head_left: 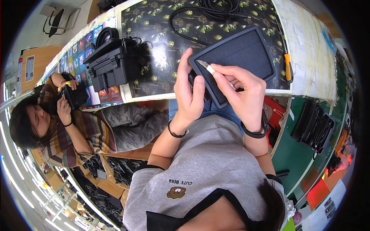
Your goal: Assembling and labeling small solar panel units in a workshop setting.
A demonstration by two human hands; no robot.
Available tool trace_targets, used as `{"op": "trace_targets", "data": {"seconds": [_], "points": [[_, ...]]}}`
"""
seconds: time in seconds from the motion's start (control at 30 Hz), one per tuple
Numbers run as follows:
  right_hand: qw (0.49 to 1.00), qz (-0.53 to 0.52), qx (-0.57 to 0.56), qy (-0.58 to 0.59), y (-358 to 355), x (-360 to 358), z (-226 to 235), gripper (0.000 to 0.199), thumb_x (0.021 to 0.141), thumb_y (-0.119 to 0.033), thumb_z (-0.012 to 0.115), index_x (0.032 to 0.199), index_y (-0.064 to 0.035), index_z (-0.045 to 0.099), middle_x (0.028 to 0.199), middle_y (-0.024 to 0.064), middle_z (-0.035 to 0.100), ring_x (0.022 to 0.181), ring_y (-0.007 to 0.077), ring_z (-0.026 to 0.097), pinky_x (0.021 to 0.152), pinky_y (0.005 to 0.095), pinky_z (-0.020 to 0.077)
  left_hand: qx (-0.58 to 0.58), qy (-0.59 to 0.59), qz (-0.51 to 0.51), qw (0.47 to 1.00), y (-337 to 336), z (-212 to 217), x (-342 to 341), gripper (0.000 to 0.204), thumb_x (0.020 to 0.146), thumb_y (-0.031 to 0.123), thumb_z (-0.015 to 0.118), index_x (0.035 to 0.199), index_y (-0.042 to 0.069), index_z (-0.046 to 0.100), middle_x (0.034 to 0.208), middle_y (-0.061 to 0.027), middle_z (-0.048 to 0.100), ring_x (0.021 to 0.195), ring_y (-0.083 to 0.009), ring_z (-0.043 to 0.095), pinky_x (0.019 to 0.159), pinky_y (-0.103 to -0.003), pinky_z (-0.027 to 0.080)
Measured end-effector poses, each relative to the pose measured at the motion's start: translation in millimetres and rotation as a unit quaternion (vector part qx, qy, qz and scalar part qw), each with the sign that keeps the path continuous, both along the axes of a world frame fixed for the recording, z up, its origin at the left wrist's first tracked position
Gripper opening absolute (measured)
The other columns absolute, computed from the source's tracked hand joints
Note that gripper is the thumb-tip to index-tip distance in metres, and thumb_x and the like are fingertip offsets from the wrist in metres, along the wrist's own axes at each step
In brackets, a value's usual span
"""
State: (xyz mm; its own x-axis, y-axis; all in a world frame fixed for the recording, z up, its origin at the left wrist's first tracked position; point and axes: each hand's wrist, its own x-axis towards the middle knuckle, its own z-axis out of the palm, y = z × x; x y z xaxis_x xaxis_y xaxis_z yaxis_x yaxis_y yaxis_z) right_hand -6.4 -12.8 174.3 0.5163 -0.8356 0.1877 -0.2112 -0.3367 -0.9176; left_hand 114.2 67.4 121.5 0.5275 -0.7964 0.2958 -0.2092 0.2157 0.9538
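Observation:
A black mesh-faced panel (243, 54) with a raised frame, like a speaker grille, lies tilted at the table's front edge. My right hand (246, 86) pinches a craft knife (206, 66) with a pale handle. Its pointed blade is over the mesh near the panel's upper left corner; whether it touches cannot be told. Along the panel's left side is my left hand (189, 90), fingers stretched upward and thumb apart. Its index finger is close to the frame, and part of the hand's far side is hidden.
A coiled black cable (219, 5) lies at the back of the dark patterned mat (154, 46). A yellow-handled screwdriver (287, 67) is at the right, a black case-like device (110, 63) at the left. Beside it a co-worker (73, 115) holds a black device. Black parts (314, 127) rest on a green surface.

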Motion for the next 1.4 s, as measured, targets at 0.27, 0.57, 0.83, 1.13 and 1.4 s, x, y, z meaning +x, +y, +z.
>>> {"op": "trace_targets", "data": {"seconds": [0.27, 0.57, 0.83, 1.13, 1.4], "points": [[0.995, 0.042, 0.088, -0.002, -6, -1, 3, 0.019, 0.085, -0.003, 0.073, 0.104, -0.0037, 0.074, 0.073, 0.0063, 0.07, 0.059, 0.0048, 0.062, 0.052, 0.0189, 0.0489, 0.007, -0.007, 0.006, 1.0, 1, 0, 1, 0.056, 0.097, 0.014, 0.048, 0.146, -0.007, 0.032, 0.123, -0.0212, 0.059, 0.113, -0.024, 0.057, 0.1, -0.034, 0.041], [0.993, 0.064, 0.104, -0.008, -10, -1, 3, 0.019, 0.085, -0.004, 0.073, 0.103, -0.0031, 0.074, 0.073, 0.0061, 0.071, 0.058, 0.0039, 0.062, 0.053, 0.0184, 0.0489, 0.008, -0.009, 0.013, 1.0, 2, 3, -1, 0.056, 0.096, 0.013, 0.048, 0.146, -0.006, 0.032, 0.119, -0.0211, 0.062, 0.111, -0.0232, 0.059, 0.099, -0.034, 0.043], [0.991, 0.076, 0.113, 0.001, -16, -3, 2, 0.018, 0.083, -0.005, 0.074, 0.101, -0.0032, 0.075, 0.071, 0.0062, 0.071, 0.058, 0.0039, 0.062, 0.052, 0.0184, 0.0486, 0.013, -0.008, 0.008, 1.0, 2, 1, 0, 0.056, 0.094, 0.011, 0.047, 0.146, -0.006, 0.033, 0.118, -0.0208, 0.063, 0.111, -0.0234, 0.059, 0.099, -0.034, 0.043], [0.988, 0.113, 0.107, 0.007, -30, -5, 5, 0.015, 0.083, -0.006, 0.075, 0.098, -0.0034, 0.076, 0.069, 0.0068, 0.071, 0.057, 0.0038, 0.063, 0.052, 0.0187, 0.0484, -0.006, -0.031, 0.009, 0.999, 0, 1, 1, 0.057, 0.095, 0.011, 0.047, 0.146, -0.007, 0.031, 0.119, -0.0208, 0.062, 0.112, -0.0236, 0.058, 0.1, -0.034, 0.042], [0.981, 0.135, 0.136, 0.013, -33, -10, 8, 0.016, 0.084, -0.008, 0.075, 0.1, -0.0053, 0.077, 0.072, 0.0055, 0.072, 0.057, 0.0035, 0.062, 0.051, 0.0183, 0.0485, 0.009, -0.027, -0.009, 1.0, 6, 1, -1, 0.058, 0.095, 0.011, 0.046, 0.146, -0.009, 0.029, 0.126, -0.0231, 0.057, 0.116, -0.0253, 0.056, 0.101, -0.034, 0.041]]}}
